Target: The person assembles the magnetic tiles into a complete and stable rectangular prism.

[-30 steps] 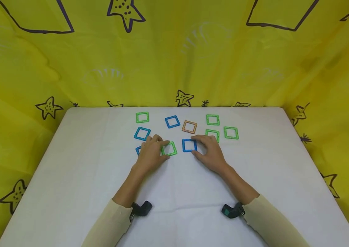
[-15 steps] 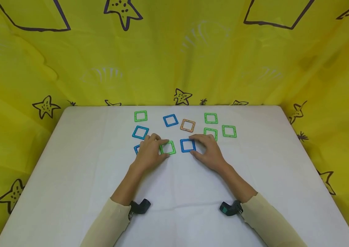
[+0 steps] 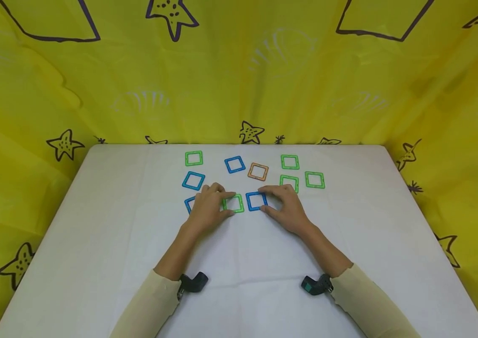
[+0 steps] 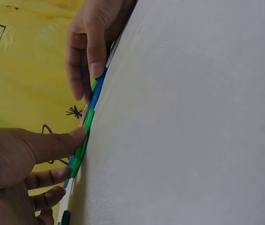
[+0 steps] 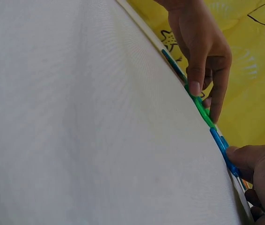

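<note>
Near the middle of the table, my left hand pinches a green square magnetic tile between thumb and finger, across its near and far edges. Just right of it, my right hand grips a blue square magnetic tile in the same way. Both tiles are open frames lying flat, with a narrow gap between them in the head view. In the left wrist view the green tile appears edge-on under the thumb. The right wrist view has the blue tile beside the right thumb.
Behind the hands lie a green tile, a blue tile, an orange tile and several green ones at right. A blue tile and another partly hidden blue tile are by the left hand. A yellow curtain borders the white table.
The green tile has slid slightly right and the blue tile slightly left, so the gap between them is narrower. The blue tile has turned a little. Both hands keep their hold.
</note>
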Demonstrator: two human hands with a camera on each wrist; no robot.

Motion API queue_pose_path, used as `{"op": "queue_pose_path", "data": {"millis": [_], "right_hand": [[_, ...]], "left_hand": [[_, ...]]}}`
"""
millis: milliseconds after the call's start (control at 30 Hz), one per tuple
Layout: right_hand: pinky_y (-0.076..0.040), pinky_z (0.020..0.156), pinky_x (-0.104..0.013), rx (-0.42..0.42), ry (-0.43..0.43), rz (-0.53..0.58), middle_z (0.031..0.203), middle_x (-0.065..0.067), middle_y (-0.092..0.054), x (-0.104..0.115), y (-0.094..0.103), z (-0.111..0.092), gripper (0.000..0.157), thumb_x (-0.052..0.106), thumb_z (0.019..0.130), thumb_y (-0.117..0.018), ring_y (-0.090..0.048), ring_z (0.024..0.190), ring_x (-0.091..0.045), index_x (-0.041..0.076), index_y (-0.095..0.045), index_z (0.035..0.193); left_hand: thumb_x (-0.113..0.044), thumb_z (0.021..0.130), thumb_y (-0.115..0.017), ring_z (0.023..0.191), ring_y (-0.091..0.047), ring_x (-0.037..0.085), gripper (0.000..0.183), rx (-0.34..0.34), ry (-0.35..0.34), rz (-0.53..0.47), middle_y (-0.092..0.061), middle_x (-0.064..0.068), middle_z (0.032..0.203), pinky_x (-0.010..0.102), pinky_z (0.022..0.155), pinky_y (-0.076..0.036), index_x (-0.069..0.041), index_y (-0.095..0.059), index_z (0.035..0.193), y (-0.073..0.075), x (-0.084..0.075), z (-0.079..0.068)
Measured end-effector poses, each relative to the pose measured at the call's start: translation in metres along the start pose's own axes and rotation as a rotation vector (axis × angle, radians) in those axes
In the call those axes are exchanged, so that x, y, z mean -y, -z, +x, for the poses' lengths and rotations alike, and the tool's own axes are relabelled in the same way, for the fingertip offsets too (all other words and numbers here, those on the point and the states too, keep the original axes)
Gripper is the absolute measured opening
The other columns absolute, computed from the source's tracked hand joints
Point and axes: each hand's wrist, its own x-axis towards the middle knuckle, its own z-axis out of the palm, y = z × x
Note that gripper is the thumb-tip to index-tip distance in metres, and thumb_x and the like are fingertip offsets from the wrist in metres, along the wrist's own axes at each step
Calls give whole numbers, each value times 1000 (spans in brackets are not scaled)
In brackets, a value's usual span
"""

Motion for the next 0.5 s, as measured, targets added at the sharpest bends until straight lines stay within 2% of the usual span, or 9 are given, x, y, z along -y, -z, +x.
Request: {"op": "queue_pose_path", "data": {"millis": [500], "right_hand": [[-40, 99, -45, 8, -4, -11, 135, -1, -69, -2, 0, 0, 45, 18, 91, -85, -50, 118, -24, 16, -73, 134]], "left_hand": [[-29, 91, -85, 107, -48, 27, 51, 9, -12, 33, -62, 8, 127, 39, 85, -42, -19, -71, 139, 1, -5, 0]]}}
